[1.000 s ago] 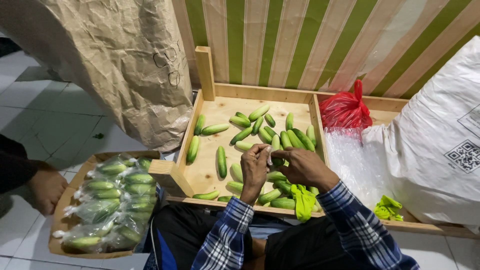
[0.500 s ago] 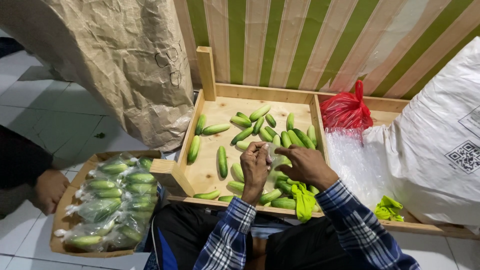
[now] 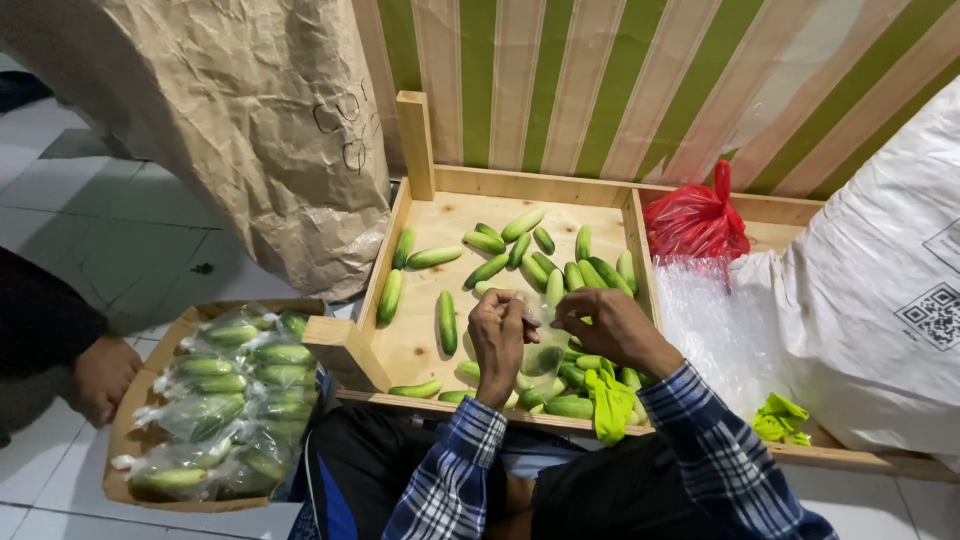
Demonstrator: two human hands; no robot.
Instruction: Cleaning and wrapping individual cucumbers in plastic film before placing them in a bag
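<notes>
Green and cream stripes cover the wall behind a shallow wooden crate (image 3: 420,350) that sits on a pale tiled floor, with loose green cucumbers (image 3: 520,255) scattered over its bare boards. Above the near edge of the crate the left hand (image 3: 500,335) and the right hand (image 3: 610,325) meet over a clear plastic bag (image 3: 545,355) that hangs between them and already has a few cucumbers inside. The left hand's fingers are curled together, pinching the bag's top edge; the right hand's fingers are likewise closed on the opposite side of the bag's mouth, though how tightly either pinch sits cannot be told. Both wrists wear blue plaid sleeves. A lime-green cloth (image 3: 610,400) lies among the cucumbers just under the right wrist. To the left, a cardboard tray (image 3: 125,440) holds bagged cucumbers (image 3: 230,400), and another person's hand (image 3: 105,375) rests at its far edge. A crumpled brown paper sack (image 3: 230,120) stands behind the tray. At the right of the crate are a knotted red plastic bag (image 3: 695,225) and a large white sack (image 3: 880,290).
</notes>
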